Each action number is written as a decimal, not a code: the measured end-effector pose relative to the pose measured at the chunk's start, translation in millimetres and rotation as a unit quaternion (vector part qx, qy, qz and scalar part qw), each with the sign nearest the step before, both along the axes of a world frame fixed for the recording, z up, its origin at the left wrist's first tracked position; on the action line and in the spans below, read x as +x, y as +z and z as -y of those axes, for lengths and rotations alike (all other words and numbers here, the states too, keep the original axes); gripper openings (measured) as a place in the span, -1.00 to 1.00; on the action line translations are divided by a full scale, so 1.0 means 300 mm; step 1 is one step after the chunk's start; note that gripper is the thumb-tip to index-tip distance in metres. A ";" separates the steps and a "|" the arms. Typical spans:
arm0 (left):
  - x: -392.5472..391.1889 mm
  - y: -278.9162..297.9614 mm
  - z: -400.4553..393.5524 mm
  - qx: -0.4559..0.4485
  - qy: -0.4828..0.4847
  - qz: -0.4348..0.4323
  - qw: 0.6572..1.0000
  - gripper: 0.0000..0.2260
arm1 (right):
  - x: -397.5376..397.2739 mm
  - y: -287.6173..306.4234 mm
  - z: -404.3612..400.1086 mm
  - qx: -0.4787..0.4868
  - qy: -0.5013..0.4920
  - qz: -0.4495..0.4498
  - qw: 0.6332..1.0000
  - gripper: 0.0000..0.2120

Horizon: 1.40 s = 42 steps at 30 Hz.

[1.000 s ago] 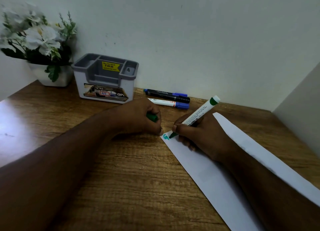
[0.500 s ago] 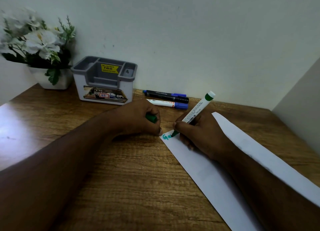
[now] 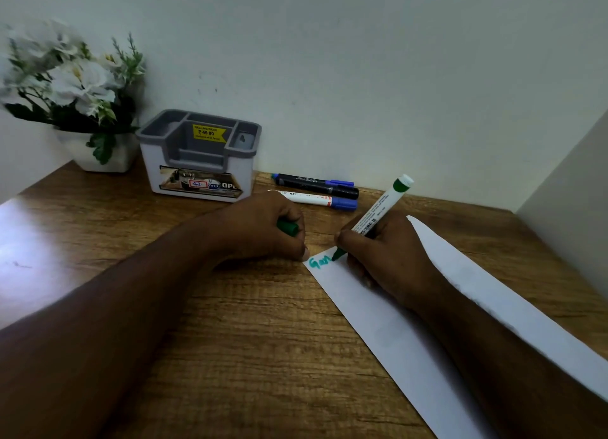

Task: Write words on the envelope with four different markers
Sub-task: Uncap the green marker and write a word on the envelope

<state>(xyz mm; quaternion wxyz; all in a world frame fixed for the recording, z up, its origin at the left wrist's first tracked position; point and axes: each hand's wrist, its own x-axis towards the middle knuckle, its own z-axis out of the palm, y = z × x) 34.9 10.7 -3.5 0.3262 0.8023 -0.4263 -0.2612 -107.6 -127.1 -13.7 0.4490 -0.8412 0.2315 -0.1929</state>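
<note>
While my right hand point(image 3: 391, 254) grips the marker point(image 3: 378, 216) tip-down on the envelope point(image 3: 378, 313), my left hand point(image 3: 263, 228) fists its cap point(image 3: 288, 227) beside, on the wooden desk point(image 3: 246, 340) by a wall point(image 3: 362, 60).

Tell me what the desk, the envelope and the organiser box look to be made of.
Desk: wood or wood-look laminate, judging by the brown grain lines and soft sheen at the left; which one is unclear.
Envelope: matte white paper, thin and flat, taking green ink.
Organiser box: likely moulded plastic, with a smooth white body, grey rounded-edge insert and stuck-on labels.
</note>
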 end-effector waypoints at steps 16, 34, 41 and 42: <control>0.009 -0.012 0.001 -0.016 -0.006 0.020 1.000 -0.89 | -0.028 0.019 -0.046 -0.059 0.119 -0.002 0.991 -0.82; 0.009 -0.012 0.007 -0.012 -0.003 0.038 0.999 -0.86 | 0.009 -0.012 -0.003 -0.010 -0.017 0.012 1.000 -0.91; 0.010 -0.025 -0.005 -0.087 -0.011 0.023 0.996 -0.85 | -0.009 0.025 0.012 0.240 -0.016 0.137 0.961 -0.81; 0.008 -0.027 -0.004 -0.113 -0.002 0.020 0.993 -0.87 | -0.009 0.027 0.012 0.280 -0.006 0.152 0.948 -0.78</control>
